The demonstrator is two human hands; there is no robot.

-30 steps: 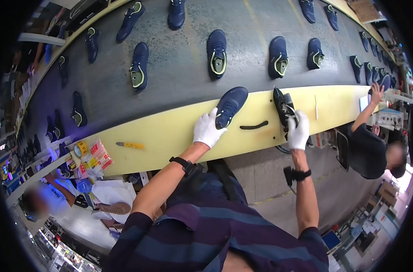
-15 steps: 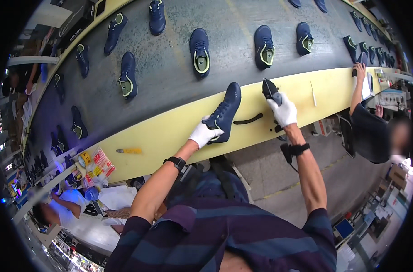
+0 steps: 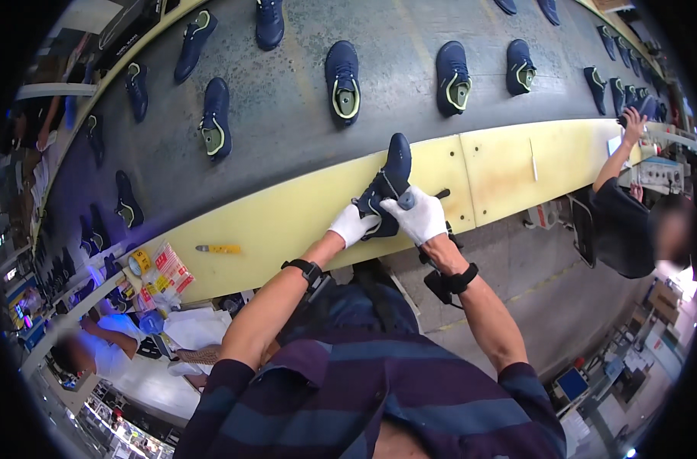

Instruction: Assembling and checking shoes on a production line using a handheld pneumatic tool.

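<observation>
A dark navy sneaker stands toe away from me over the yellow ledge. My left hand, in a white glove, grips it at the heel and collar. My right hand, also gloved in white, is closed around a hand tool with a grey handle and a thin metal shaft. The shaft lies across the shoe's lacing area; its tip is hard to make out against the dark upper. Beside the right hand, the end of a black strip shows on the ledge, the rest hidden.
Several navy sneakers with light green linings, one a shoe, stand on the grey belt beyond the ledge. A yellow-handled cutter, a tape roll and a white stick lie on the ledge. A co-worker handles a shoe at right.
My right hand has moved left with the tool, from the ledge onto the sneaker. The black pointed piece by the tool no longer shows there. At right, the co-worker's hand has shifted outward.
</observation>
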